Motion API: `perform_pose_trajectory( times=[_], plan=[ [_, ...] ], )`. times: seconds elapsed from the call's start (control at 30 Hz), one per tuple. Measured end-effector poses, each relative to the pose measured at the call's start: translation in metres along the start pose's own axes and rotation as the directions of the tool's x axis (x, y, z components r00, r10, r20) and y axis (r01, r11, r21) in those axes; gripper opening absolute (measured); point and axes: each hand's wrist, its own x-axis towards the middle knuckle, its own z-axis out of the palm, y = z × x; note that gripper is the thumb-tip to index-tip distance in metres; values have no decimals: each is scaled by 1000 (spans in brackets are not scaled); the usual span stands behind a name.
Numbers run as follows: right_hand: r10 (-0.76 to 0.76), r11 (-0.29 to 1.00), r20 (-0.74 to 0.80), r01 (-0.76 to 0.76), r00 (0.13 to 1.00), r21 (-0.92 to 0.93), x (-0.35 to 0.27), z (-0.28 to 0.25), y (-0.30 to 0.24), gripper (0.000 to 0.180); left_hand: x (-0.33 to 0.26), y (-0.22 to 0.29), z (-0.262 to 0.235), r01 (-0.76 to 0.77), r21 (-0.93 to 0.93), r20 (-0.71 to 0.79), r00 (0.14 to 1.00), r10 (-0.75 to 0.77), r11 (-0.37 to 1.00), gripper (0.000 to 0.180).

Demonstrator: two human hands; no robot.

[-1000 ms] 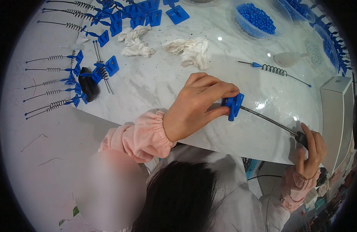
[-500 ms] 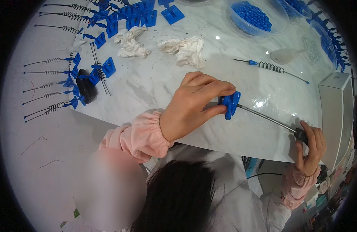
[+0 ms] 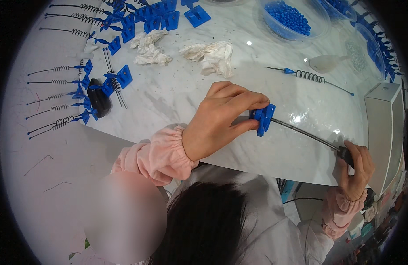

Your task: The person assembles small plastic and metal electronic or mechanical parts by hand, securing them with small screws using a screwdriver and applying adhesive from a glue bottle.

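Note:
My left hand [image 3: 221, 121] pinches a blue plastic clip-like piece [image 3: 264, 120] between thumb and fingers, above the near part of the table. From that piece a long thin screwdriver [image 3: 305, 135] runs down to the right, its tip end hidden at the blue part. My right hand [image 3: 358, 170] has its fingers closed around the screwdriver's black handle. Beyond the shaft, a coiled wire spring with a blue cone [image 3: 311, 77] lies alone on the marble-patterned table [image 3: 274, 163].
Two crumpled tissues [image 3: 219, 57] lie farther back. A clear bowl [image 3: 321, 31] of blue beads stands at the far right, near a white box [image 3: 383, 99]. Along the left edge, several blue clips with spring wires [image 3: 60, 108] overhang beside a black object [image 3: 99, 99].
My right hand has shifted slightly down and right with the screwdriver handle, and its fingers sit a little differently. My left hand and the blue piece have barely moved.

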Motion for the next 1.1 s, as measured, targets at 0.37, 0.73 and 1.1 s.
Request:
perform_pose_trajectory(
  times=[0.37,0.73,1.1],
  plan=[
    [28,999,-115,-32,993,-31,3,5,-2,49,-1,-2,0,-16,-4,3,1000,16,1000,49],
    [-110,987,-138,93,984,-129,18,4,-9,49,-1,0,1,-8,11,-11,1000,8,1000,47],
    [21,999,-31,-20,999,30,22,-3,-21,47,-1,-1,0,-23,23,-2,1000,23,999,51]
  ],
)
